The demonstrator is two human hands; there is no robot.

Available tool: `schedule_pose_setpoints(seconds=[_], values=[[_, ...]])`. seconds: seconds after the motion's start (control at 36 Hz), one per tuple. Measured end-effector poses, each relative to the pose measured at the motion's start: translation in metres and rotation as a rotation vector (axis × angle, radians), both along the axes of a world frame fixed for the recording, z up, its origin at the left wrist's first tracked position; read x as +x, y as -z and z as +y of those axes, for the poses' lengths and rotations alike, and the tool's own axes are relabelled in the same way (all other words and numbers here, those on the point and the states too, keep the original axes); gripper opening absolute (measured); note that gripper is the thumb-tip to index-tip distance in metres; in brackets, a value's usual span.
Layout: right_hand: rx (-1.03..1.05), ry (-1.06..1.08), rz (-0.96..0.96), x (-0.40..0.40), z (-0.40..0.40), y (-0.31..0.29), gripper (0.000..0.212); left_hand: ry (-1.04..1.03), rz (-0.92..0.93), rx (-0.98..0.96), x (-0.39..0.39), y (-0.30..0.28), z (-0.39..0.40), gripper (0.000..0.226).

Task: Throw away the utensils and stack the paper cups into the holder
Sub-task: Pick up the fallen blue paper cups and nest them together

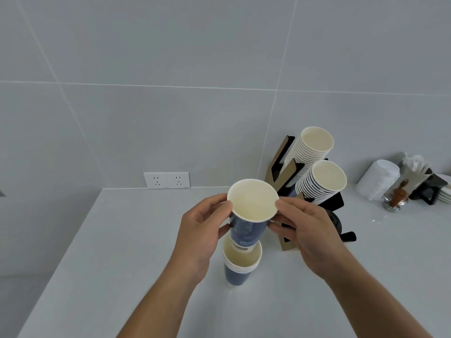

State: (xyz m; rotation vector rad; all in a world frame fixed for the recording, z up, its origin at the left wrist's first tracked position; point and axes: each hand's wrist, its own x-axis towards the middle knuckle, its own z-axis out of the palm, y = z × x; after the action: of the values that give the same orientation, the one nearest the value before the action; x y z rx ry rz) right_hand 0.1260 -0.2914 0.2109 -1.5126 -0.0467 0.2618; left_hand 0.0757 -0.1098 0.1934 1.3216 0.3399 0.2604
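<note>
I hold one blue paper cup (pixel 249 215) with a cream inside upright at mid-frame. My left hand (pixel 202 230) grips its left side and my right hand (pixel 305 230) pinches its right rim. Its base sits just inside the mouth of a short stack of nested blue cups (pixel 240 267) standing on the white counter. Behind my right hand stands the black and brown cup holder (pixel 280 164), with two slanted rows of stacked cups, an upper one (pixel 314 145) and a lower one (pixel 327 181). No utensils show among the cups.
The white counter (pixel 122 252) meets a grey tiled wall with a double socket (pixel 166 180). At far right stand a sleeve of white lids (pixel 377 181), a glass jar (pixel 396 193), a container of wrapped items (pixel 415 169) and plates (pixel 445 191).
</note>
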Motion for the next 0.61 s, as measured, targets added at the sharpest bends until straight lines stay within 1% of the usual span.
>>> schedule_pose_setpoints(seconds=[0.17, 0.28, 0.33, 0.44, 0.53, 0.61], values=[[-0.084, -0.013, 0.017, -0.005, -0.002, 0.022, 0.021, -0.036, 0.080, 0.033, -0.008, 0.020, -0.003, 0.022], [-0.160, 0.014, 0.033, -0.002, 0.000, 0.042, 0.027, -0.051, 0.118, 0.088, -0.011, 0.036, -0.005, 0.024], [-0.221, 0.022, 0.032, 0.002, 0.001, 0.054, 0.032, -0.044, 0.133, 0.101, -0.012, 0.044, -0.007, 0.031], [-0.359, 0.025, 0.006, 0.007, 0.000, 0.073, 0.037, -0.042, 0.185, 0.109, -0.012, 0.059, -0.010, 0.033], [-0.459, 0.008, -0.022, 0.008, -0.001, 0.085, 0.029, -0.028, 0.208, 0.106, -0.013, 0.069, -0.010, 0.039], [-0.506, -0.008, -0.026, 0.009, 0.000, 0.096, 0.021, -0.014, 0.225, 0.101, -0.012, 0.080, -0.009, 0.041]])
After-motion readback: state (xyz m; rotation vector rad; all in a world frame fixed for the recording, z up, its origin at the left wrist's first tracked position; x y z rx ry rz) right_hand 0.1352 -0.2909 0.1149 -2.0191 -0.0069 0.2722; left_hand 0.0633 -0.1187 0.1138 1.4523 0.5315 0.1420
